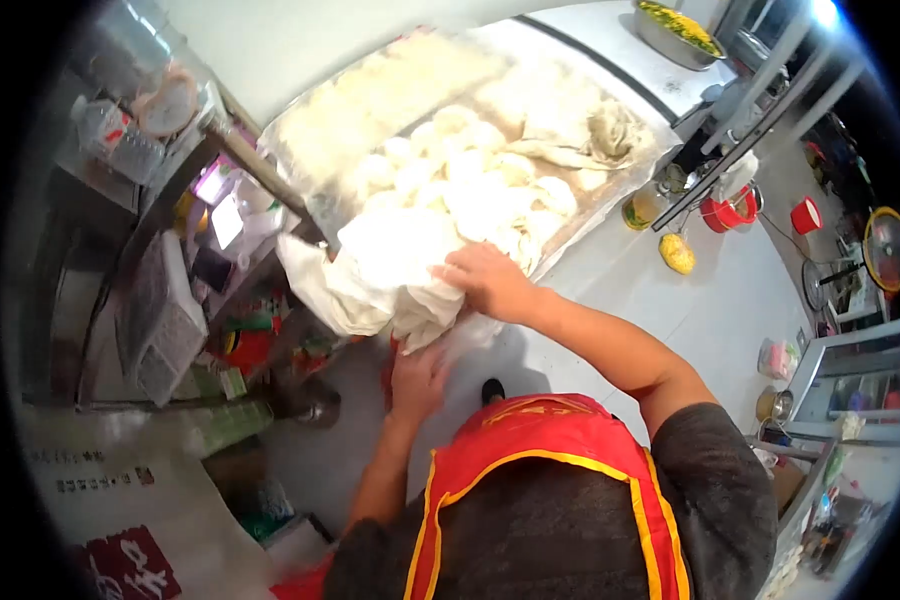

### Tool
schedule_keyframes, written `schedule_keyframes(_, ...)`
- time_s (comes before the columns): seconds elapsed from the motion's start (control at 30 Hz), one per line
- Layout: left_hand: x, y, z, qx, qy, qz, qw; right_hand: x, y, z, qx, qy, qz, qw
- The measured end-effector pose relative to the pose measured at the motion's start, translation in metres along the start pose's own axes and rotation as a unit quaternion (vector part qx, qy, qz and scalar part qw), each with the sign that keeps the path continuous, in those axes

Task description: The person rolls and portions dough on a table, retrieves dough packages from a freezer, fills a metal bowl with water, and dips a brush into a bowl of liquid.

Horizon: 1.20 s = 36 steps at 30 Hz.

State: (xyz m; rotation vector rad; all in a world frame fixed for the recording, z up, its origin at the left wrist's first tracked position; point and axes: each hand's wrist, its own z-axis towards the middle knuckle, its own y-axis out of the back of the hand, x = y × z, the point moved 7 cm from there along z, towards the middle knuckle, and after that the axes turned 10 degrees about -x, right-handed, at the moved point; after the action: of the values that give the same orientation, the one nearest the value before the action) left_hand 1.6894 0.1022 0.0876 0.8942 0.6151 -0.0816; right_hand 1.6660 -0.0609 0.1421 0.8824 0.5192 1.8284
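Observation:
A white cloth [415, 255] is bunched over the near end of a plastic-covered board [570, 235], its loose folds hanging past the edge. My right hand [495, 285] rests at the cloth's right side, fingers curled onto its folds. Below the hanging part, my left hand [420, 380] has its fingers closed at the bottom of the folds; its fingertips are partly blurred. Round pale dough pieces [455, 150] lie on the board beyond the cloth, washed out by bright light. Another crumpled cloth [610, 140] covers part of the far right side.
On the left, a cluttered shelf holds a clear plastic bottle [120, 140] and a white rack [165, 330]. A metal bowl of yellow and green food [678, 35] stands at the back right. Red tubs [730, 210] and a fan [887, 248] are farther right.

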Motion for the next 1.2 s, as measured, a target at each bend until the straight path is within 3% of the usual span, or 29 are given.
schedule_keyframes(0.1, -0.007, 0.011, 0.007, -0.025, -0.024, 0.0, 0.999, 0.01, 0.015, -0.001, 0.008, -0.056, 0.004, 0.998)
schedule_keyframes(0.23, 0.035, 0.01, -0.012, -0.022, 0.231, -0.095, 0.968, 0.002, 0.034, -0.007, 0.036, -0.067, -0.078, 0.994)
schedule_keyframes(0.33, 0.082, -0.003, -0.037, -0.088, 0.437, -0.283, 0.849, -0.006, 0.032, -0.01, 0.047, -0.058, -0.145, 0.987)
schedule_keyframes(0.37, 0.097, -0.016, -0.045, -0.138, 0.527, -0.405, 0.735, -0.01, 0.03, -0.009, 0.008, -0.051, -0.133, 0.99)
schedule_keyframes(0.47, 0.11, -0.02, -0.055, -0.197, 0.604, -0.44, 0.634, -0.022, 0.039, -0.002, -0.034, -0.04, -0.146, 0.988)
schedule_keyframes(0.5, 0.119, -0.022, -0.053, -0.161, 0.519, -0.433, 0.719, -0.027, 0.047, 0.001, -0.051, -0.037, -0.162, 0.985)
schedule_keyframes(0.53, 0.117, -0.02, -0.047, -0.152, 0.504, -0.412, 0.744, -0.034, 0.053, -0.002, -0.073, -0.034, -0.178, 0.981)
schedule_keyframes(0.6, 0.105, -0.017, -0.04, -0.154, 0.521, -0.401, 0.738, -0.051, 0.045, -0.02, -0.068, -0.036, -0.143, 0.987)
schedule_keyframes(0.67, 0.107, -0.022, -0.05, -0.195, 0.546, -0.421, 0.698, -0.05, 0.033, -0.04, 0.005, -0.008, -0.185, 0.983)
schedule_keyframes(0.73, 0.11, -0.036, -0.066, -0.18, 0.58, -0.474, 0.637, -0.033, 0.065, -0.049, -0.054, -0.06, -0.1, 0.992)
schedule_keyframes(0.8, 0.093, -0.052, -0.074, -0.173, 0.601, -0.406, 0.666, -0.038, 0.085, -0.071, -0.079, -0.127, -0.081, 0.985)
schedule_keyframes(0.9, 0.082, -0.105, -0.068, -0.066, 0.607, -0.388, 0.69, -0.041, 0.124, -0.132, -0.097, -0.237, -0.117, 0.96)
schedule_keyframes(1.0, 0.081, -0.16, -0.07, 0.04, 0.618, -0.344, 0.705, -0.053, 0.14, -0.22, -0.023, -0.333, -0.133, 0.933)
schedule_keyframes(1.1, 0.077, -0.207, -0.088, 0.145, 0.633, -0.271, 0.711, -0.043, 0.18, -0.317, -0.015, -0.419, -0.199, 0.886)
schedule_keyframes(1.2, 0.065, -0.266, -0.111, 0.247, 0.634, -0.191, 0.707, -0.019, 0.244, -0.411, -0.063, -0.502, -0.204, 0.838)
